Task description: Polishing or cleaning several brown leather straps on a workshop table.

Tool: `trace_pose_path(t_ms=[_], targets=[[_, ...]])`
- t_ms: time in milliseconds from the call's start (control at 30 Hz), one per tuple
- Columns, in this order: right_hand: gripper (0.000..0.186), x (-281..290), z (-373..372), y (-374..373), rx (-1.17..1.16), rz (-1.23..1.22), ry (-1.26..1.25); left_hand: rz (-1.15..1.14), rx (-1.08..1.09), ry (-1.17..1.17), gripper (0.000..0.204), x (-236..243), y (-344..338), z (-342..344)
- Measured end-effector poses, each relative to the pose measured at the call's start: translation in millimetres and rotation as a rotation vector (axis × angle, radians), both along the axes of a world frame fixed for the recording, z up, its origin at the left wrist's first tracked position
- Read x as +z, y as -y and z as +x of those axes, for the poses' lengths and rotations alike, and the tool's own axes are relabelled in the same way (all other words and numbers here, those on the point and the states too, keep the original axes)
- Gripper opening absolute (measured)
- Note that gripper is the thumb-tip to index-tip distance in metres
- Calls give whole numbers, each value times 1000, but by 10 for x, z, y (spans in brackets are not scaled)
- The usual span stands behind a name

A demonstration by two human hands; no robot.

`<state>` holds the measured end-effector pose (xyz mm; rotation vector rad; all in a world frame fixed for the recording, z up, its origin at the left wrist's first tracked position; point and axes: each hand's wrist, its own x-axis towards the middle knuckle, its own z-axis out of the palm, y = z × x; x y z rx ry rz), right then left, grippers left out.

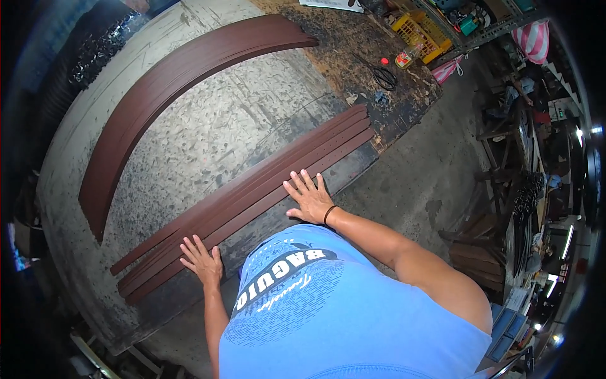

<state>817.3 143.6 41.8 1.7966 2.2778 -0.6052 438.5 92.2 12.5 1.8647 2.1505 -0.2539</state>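
Long, flat reddish-brown strips [252,183] lie side by side in a narrow bundle along the near side of a worn work table [208,126]. I cannot tell their material for certain; small dark holes dot some of them toward the right end. My left hand [203,260] rests on the near strips close to their left end, fingers spread. Farther right along the same bundle, my right hand [310,197] has its fingertips on the nearest strip, fingers also apart; a dark band circles that wrist. Neither hand grips anything.
A wide curved stack of brown strips [151,95] arcs across the table's far side. Dark-handled scissors [384,77], a small jar [403,60] and a red cap [385,61] sit at the far right, near a yellow basket [421,36]. Shelving and equipment line the right.
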Motion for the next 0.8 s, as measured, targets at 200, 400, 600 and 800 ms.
trace_pose_path(t_ms=[200,400,600,800], targets=[[82,-124,-89,-343,26,143,-109,212,-8,42,71,-95,-77,-38],[84,-50,-105,-159,57,-28,15,95,-23,14,70,-8,109,-1],[84,9,-83,-70,14,-23,-16,242,-49,56,66,-140,160,-29],[82,-86,-132,-406,-6,114,-29,299,-20,79,68,-5,-392,78]])
